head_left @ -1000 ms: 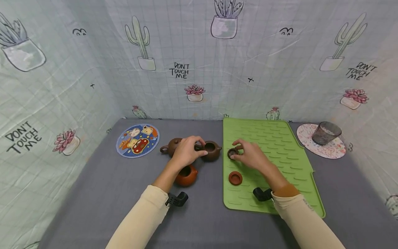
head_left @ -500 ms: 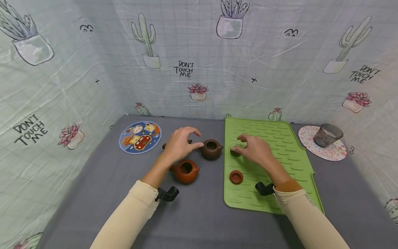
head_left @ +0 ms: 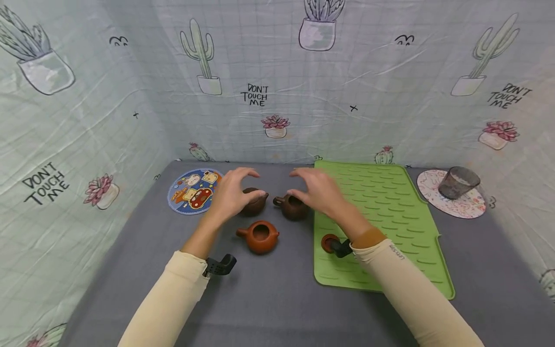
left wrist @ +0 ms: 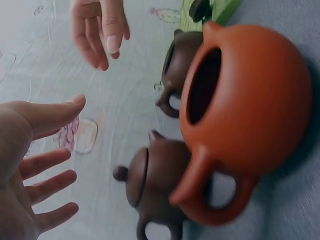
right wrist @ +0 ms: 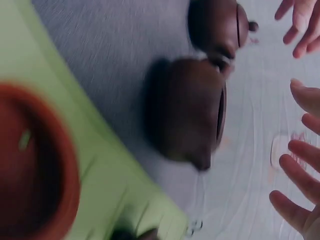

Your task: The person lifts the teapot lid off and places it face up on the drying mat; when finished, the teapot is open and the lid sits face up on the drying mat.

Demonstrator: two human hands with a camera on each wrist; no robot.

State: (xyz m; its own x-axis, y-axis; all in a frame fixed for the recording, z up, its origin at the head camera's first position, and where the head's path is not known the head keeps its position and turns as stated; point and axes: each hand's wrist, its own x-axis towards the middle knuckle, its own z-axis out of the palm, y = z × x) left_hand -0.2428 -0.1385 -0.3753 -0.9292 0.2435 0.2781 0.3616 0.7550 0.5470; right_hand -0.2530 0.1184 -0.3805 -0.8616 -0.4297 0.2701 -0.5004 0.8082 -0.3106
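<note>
My left hand [head_left: 227, 195] hovers over a lidded brown teapot [head_left: 255, 206], its fingers spread and holding nothing. Above an open brown teapot [head_left: 294, 209] hangs my right hand [head_left: 318, 192], also without anything in its fingers. An orange-red teapot [head_left: 260, 243] with no lid stands nearer to me, handle toward the left. Its mouth shows large in the left wrist view. On the green mat lies an orange-red lid [head_left: 327, 242], partly covered by the right wrist's camera. A dark brown lid [left wrist: 200, 10] appears at the mat in the left wrist view; my right arm hides it from the head view.
The ribbed green mat [head_left: 390, 212] covers the table's right part. A tilted dark translucent cup [head_left: 457, 183] rests on a pink patterned round mat [head_left: 468, 207] at far right. A blue cartoon-printed round mat [head_left: 182, 205] lies back left. A printed curtain [head_left: 282, 62] surrounds the table.
My right hand has let go of the small dark lid on the mat and moved left over the open brown teapot. My left hand has drawn left, away from that teapot.
</note>
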